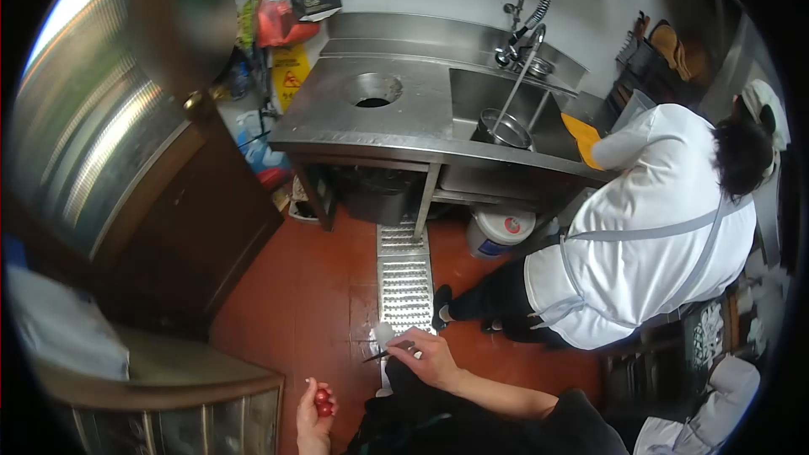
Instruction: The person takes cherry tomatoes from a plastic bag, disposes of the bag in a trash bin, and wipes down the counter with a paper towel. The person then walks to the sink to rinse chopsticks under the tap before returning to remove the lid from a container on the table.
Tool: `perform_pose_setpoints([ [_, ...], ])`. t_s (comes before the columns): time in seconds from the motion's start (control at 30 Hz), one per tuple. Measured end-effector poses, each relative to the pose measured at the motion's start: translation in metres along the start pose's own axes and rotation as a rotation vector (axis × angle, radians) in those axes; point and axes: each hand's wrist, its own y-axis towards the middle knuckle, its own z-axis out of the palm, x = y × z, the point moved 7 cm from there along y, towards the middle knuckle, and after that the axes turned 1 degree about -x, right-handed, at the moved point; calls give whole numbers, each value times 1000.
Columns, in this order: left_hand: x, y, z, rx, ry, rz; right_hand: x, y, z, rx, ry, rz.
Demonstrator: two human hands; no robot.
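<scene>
Low in the view, my left hand [315,423] is closed around small round red items [324,403], which look like little tomatoes or radishes. To its right, my right hand [428,361] pinches a thin dark tool [381,355], perhaps a small knife, pointing left. A pale, whitish thing [384,335] shows right beside those fingers; what it is cannot be made out. Both hands are over the red floor, well apart from each other.
A co-worker in white [649,236] stands at the sink [548,114] on the right, with a yellow cloth [581,139]. A steel counter [413,109] lies ahead, a floor grate [406,286] below. On the left are a door [185,219] and a cabinet [185,388].
</scene>
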Motion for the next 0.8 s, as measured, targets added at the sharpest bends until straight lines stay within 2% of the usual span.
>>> perform_pose_setpoints([
  [0.07, -4, 38, 30, 50, 127, -116, -5, 39, 8, -25, 38, 4],
  [0.17, -31, 77, 93, 167, 145, -149, -8, 113, 25, -32, 153, 11],
  [0.23, -61, 102, 125, 146, 183, -117, 0, 168, 40, 107, 367, 1],
  [0.27, -81, 112, 141, 195, 30, -71, -2, 189, 46, 91, 383, 8],
  [0.3, -101, 122, 158, 249, -124, -26, -5, 209, 63, 184, 551, 42],
  [0.33, -130, 119, 191, 172, -63, 74, -5, 232, 73, 279, 713, 65],
  [0.37, -152, 122, 210, 128, -44, 156, -7, 253, 72, 267, 718, 66],
  [0.43, -186, 145, 225, 109, -54, 239, -6, 284, 74, 394, 794, 160],
  [0.5, -199, 158, 248, 64, -59, 277, -18, 307, 67, 383, 859, 230],
  [0.57, -211, 172, 274, -77, 203, 362, -38, 323, 55, 327, 1003, 355],
  [0.63, -216, 196, 303, -3, 287, 360, -71, 337, 43, 292, 1028, 364],
  [0.7, -222, 216, 347, 132, 706, 428, -108, 341, 36, 248, 1099, 398],
  [0.77, -212, 234, 382, 131, 760, 392, -123, 345, 6, 146, 1119, 428],
  [0.8, -202, 238, 406, 205, 820, 343, -129, 345, -6, 85, 1166, 468],
])
